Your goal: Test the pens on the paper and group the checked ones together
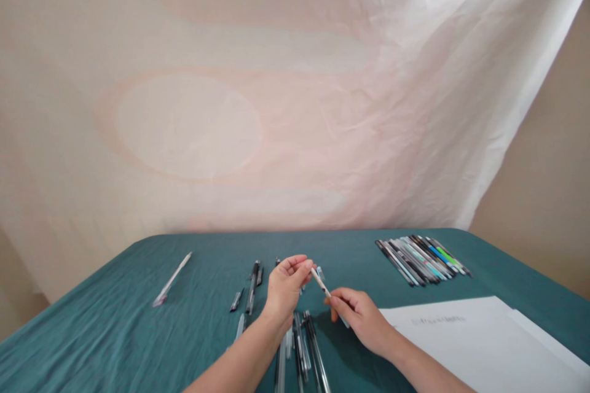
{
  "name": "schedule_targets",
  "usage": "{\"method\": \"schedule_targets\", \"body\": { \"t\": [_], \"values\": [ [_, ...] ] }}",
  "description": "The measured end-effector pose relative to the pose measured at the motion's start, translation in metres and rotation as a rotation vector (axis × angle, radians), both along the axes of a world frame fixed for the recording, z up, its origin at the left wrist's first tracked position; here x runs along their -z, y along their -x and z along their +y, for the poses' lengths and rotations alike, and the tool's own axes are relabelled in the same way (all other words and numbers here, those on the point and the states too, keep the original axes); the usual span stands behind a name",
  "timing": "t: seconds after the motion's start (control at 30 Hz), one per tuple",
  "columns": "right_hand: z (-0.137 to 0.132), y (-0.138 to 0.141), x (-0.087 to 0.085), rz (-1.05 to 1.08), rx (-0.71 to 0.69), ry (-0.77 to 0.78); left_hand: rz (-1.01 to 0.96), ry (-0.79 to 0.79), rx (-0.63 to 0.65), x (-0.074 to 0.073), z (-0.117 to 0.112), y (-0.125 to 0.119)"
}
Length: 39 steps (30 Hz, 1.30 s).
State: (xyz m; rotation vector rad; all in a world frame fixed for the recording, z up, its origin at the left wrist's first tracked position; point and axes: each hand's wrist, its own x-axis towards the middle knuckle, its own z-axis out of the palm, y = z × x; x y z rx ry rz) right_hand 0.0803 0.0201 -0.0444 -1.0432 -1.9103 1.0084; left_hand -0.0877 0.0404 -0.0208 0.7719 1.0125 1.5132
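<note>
A slim white pen [321, 282] is held slantwise above the table between my two hands. My left hand [289, 284] pinches its upper end with thumb and fingertips. Lower down, my right hand [357, 313] grips the barrel, and the pen's lower end pokes out below those fingers. Beneath and around my left hand lie several loose pens, among them a black-capped clear pen [315, 350] and a dark pen [253, 287]. A short pen cap [236, 301] rests left of that dark pen. My left hand and forearm hide part of the loose pens.
A tight row of many pens [421, 260] lies at the back right. White paper sheets [470, 338] with faint scribbles cover the front right. One white pen [173, 279] lies alone at the left. Green cloth [110, 331] covers the table; a pale sheet [295, 104] hangs behind it.
</note>
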Motion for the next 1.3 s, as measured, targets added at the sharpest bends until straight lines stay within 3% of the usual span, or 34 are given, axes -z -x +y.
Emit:
{"method": "schedule_targets", "body": {
  "t": [0.13, 0.33, 0.63, 0.9, 1.17, 1.3],
  "values": [
    [0.002, 0.000, 0.001, 0.016, -0.030, 0.031, -0.028, 0.002, 0.023, 0.002, 0.000, -0.001],
    [0.011, 0.002, 0.019, 0.216, -0.012, 0.224, -0.059, 0.000, 0.029, 0.003, -0.002, -0.003],
    [0.002, -0.001, 0.002, 0.032, -0.034, 0.081, -0.050, 0.000, 0.045, -0.001, -0.004, -0.005],
    [0.011, 0.004, 0.018, 0.185, 0.006, 0.238, -0.037, -0.001, 0.050, -0.001, -0.005, -0.005],
    [0.003, 0.001, 0.003, 0.082, -0.052, 0.091, -0.025, -0.013, 0.060, -0.006, -0.007, -0.005],
    [0.008, 0.004, 0.011, 0.176, -0.053, 0.177, -0.030, -0.012, 0.055, -0.004, -0.007, -0.005]
  ]
}}
